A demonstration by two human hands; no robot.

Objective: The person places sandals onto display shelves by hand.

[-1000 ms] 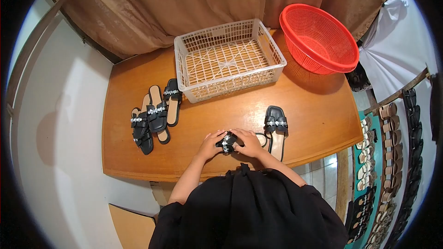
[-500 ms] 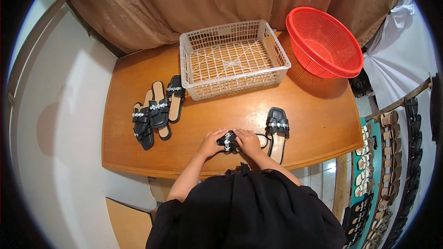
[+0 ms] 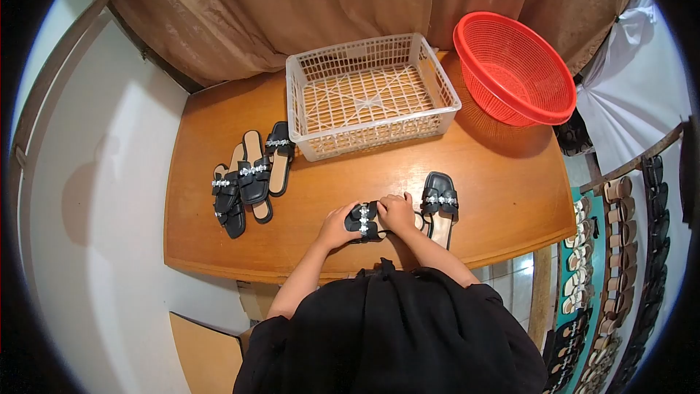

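Note:
A black slide sandal (image 3: 363, 222) with a strap of clear rhinestones lies sideways near the table's front edge, its toe to the left. My left hand (image 3: 337, 228) wraps round the toe end. My right hand (image 3: 397, 214) is curled at the strap's right edge, over the footbed, with one finger raised; its fingertips are partly hidden. Just right of that hand, another black jewelled sandal (image 3: 440, 202) lies toe away from me. The heel of the held sandal is partly covered by my right forearm.
Several matching sandals (image 3: 254, 181) lie overlapped at the table's left. A white plastic crate (image 3: 379, 144) stands at the back, with a red basket (image 3: 514, 76) tilted to its right. Shoe racks (image 3: 601, 270) fill the lower right. A brown curtain (image 3: 350, 0) hangs behind.
My right hand has shifted slightly right along the sandal and its fingers have curled, uncovering more of the strap. My left hand stays at the toe. The view has shifted slightly.

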